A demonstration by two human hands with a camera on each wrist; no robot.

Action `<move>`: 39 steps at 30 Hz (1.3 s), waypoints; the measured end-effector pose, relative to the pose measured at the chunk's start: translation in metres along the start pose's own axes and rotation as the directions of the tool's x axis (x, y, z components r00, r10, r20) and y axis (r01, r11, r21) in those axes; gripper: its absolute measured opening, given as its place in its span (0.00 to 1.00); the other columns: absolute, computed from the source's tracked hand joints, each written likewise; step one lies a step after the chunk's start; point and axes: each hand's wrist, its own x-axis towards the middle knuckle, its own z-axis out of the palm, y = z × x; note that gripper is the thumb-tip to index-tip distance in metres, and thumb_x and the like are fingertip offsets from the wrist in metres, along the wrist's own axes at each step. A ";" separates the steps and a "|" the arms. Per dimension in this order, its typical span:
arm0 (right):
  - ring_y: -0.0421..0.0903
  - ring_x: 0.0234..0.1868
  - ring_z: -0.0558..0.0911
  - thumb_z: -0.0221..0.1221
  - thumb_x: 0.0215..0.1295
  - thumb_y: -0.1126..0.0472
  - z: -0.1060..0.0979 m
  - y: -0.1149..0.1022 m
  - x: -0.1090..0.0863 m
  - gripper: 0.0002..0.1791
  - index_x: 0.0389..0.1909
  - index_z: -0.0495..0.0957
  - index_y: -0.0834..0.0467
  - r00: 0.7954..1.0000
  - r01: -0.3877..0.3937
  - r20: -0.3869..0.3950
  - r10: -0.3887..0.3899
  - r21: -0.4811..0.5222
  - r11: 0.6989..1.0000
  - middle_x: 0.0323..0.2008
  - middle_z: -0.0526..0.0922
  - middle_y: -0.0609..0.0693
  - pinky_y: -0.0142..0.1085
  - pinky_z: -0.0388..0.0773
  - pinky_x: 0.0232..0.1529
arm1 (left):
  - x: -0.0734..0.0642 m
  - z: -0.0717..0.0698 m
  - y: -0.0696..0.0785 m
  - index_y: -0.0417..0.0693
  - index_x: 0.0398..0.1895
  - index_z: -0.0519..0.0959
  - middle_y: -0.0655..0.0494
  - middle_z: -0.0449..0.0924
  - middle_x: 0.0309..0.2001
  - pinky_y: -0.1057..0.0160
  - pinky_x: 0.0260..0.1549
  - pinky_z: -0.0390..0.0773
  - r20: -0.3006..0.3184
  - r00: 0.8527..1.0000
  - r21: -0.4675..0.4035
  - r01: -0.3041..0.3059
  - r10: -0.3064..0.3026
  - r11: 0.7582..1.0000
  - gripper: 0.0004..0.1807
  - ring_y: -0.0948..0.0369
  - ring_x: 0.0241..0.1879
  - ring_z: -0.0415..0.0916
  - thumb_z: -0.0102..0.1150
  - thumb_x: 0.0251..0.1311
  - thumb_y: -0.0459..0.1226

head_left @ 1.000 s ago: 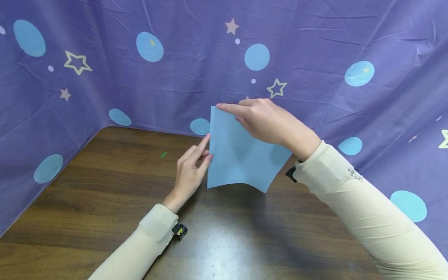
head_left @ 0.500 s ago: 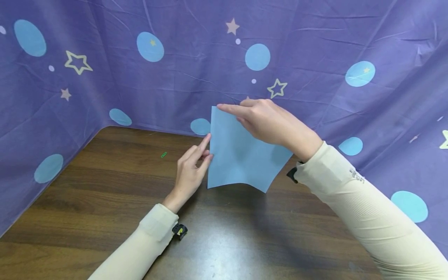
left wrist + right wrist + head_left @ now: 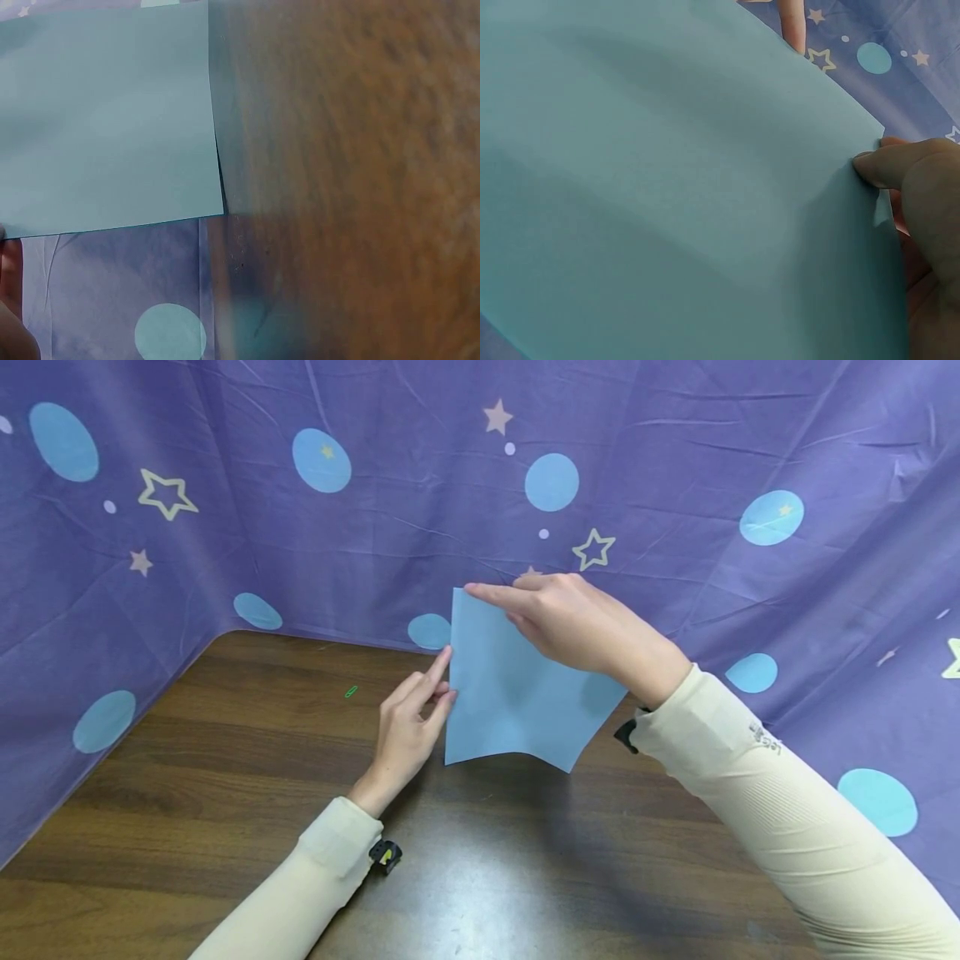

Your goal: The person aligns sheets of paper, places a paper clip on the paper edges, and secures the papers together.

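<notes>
A plain light-blue sheet of paper [image 3: 517,710] is held up over the table, its lower edge bowed. My right hand [image 3: 577,618] pinches its upper edge, with the index finger stretched toward the top left corner. In the right wrist view, the right thumb [image 3: 881,166] presses on the paper's face while other fingers lie behind it. My left hand [image 3: 405,722] grips the left edge about midway: the thumb tip laps over the front and the index fingertip touches the edge higher up. A left fingertip [image 3: 793,34] shows past the paper's edge in that same view.
A small green paper clip [image 3: 351,692] lies on the brown wooden table [image 3: 225,760], left of the paper. Purple cloth [image 3: 420,460] printed with stars and blue dots hangs behind and along both sides. Dark wrist mounts [image 3: 386,856] sit at the cuffs.
</notes>
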 end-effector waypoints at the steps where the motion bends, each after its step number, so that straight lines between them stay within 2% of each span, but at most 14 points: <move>1: 0.46 0.22 0.70 0.56 0.76 0.71 0.000 0.000 0.000 0.30 0.75 0.75 0.49 1.000 0.001 -0.002 -0.001 0.000 1.000 0.30 0.81 0.52 0.37 0.75 0.30 | 0.000 0.000 0.000 0.49 0.75 0.75 0.48 0.84 0.35 0.64 0.42 0.84 -0.002 1.000 -0.001 -0.001 0.001 1.000 0.35 0.56 0.37 0.83 0.71 0.64 0.25; 14: 0.44 0.19 0.66 0.57 0.75 0.72 0.002 0.003 -0.004 0.30 0.75 0.76 0.50 1.000 0.019 -0.022 -0.020 -0.013 1.000 0.26 0.75 0.51 0.38 0.72 0.26 | 0.000 0.001 0.000 0.49 0.75 0.75 0.48 0.83 0.35 0.66 0.43 0.84 0.000 1.000 -0.011 -0.006 0.006 1.000 0.35 0.57 0.37 0.82 0.71 0.65 0.26; 18: 0.46 0.20 0.68 0.57 0.76 0.71 0.001 0.003 -0.004 0.30 0.75 0.76 0.50 1.000 0.016 -0.023 -0.016 -0.016 1.000 0.26 0.76 0.52 0.38 0.73 0.28 | 0.000 0.000 0.000 0.50 0.76 0.75 0.48 0.83 0.35 0.67 0.44 0.83 0.005 1.000 -0.012 -0.004 0.004 1.000 0.35 0.56 0.37 0.83 0.71 0.65 0.26; 20: 0.49 0.26 0.79 0.58 0.75 0.71 0.001 0.003 -0.005 0.30 0.75 0.76 0.49 1.000 0.009 -0.020 -0.010 -0.015 1.000 0.29 0.80 0.54 0.39 0.75 0.29 | 0.000 0.000 0.001 0.49 0.76 0.75 0.48 0.83 0.35 0.67 0.44 0.83 0.004 1.000 -0.012 -0.005 0.005 1.000 0.35 0.56 0.37 0.83 0.71 0.65 0.26; 22: 0.56 0.38 0.88 0.58 0.75 0.71 0.000 0.004 -0.006 0.30 0.75 0.75 0.49 1.000 -0.001 -0.012 0.001 -0.009 1.000 0.34 0.84 0.57 0.40 0.76 0.30 | 0.000 0.000 0.001 0.49 0.76 0.75 0.48 0.84 0.36 0.69 0.45 0.83 0.005 1.000 -0.014 -0.004 0.004 1.000 0.35 0.56 0.37 0.83 0.70 0.66 0.26; 23: 0.59 0.46 0.89 0.59 0.75 0.71 -0.001 0.004 -0.007 0.30 0.75 0.75 0.48 1.000 -0.006 -0.010 0.006 -0.004 1.000 0.37 0.86 0.59 0.41 0.77 0.31 | 0.000 0.000 0.001 0.50 0.76 0.75 0.48 0.83 0.36 0.70 0.45 0.82 0.010 1.000 -0.013 -0.003 0.003 1.000 0.35 0.57 0.37 0.82 0.70 0.66 0.27; 25: 0.64 0.60 0.85 0.59 0.75 0.70 -0.001 0.004 -0.007 0.31 0.75 0.75 0.47 1.000 -0.016 -0.005 0.016 0.003 1.000 0.44 0.88 0.62 0.41 0.78 0.31 | 0.000 -0.001 0.001 0.50 0.76 0.74 0.48 0.83 0.36 0.71 0.46 0.81 0.014 1.000 -0.015 -0.001 0.002 1.000 0.34 0.57 0.37 0.82 0.70 0.67 0.27; 28: 0.65 0.64 0.83 0.59 0.76 0.70 -0.002 0.005 -0.009 0.31 0.76 0.75 0.47 1.000 -0.026 0.002 0.026 0.014 1.000 0.46 0.88 0.62 0.41 0.78 0.30 | 0.000 -0.001 0.000 0.49 0.76 0.75 0.48 0.83 0.36 0.70 0.45 0.82 0.010 1.000 -0.017 -0.005 0.005 1.000 0.35 0.57 0.38 0.82 0.70 0.66 0.27; 36: 0.62 0.63 0.84 0.60 0.75 0.70 -0.003 0.006 -0.012 0.32 0.76 0.74 0.47 0.999 -0.035 0.007 0.035 0.018 0.999 0.49 0.89 0.60 0.43 0.82 0.38 | -0.001 0.000 -0.001 0.49 0.75 0.75 0.48 0.83 0.35 0.67 0.44 0.84 0.000 1.000 -0.015 -0.010 0.010 1.000 0.35 0.57 0.37 0.83 0.70 0.65 0.26; 39: 0.56 0.42 0.89 0.60 0.75 0.70 -0.003 0.007 -0.013 0.32 0.76 0.74 0.47 1.000 -0.031 0.004 0.031 0.017 0.999 0.46 0.88 0.58 0.40 0.78 0.34 | -0.001 0.000 -0.001 0.49 0.76 0.75 0.47 0.83 0.35 0.68 0.44 0.84 0.003 1.000 -0.016 -0.006 0.006 1.000 0.35 0.57 0.37 0.83 0.70 0.66 0.26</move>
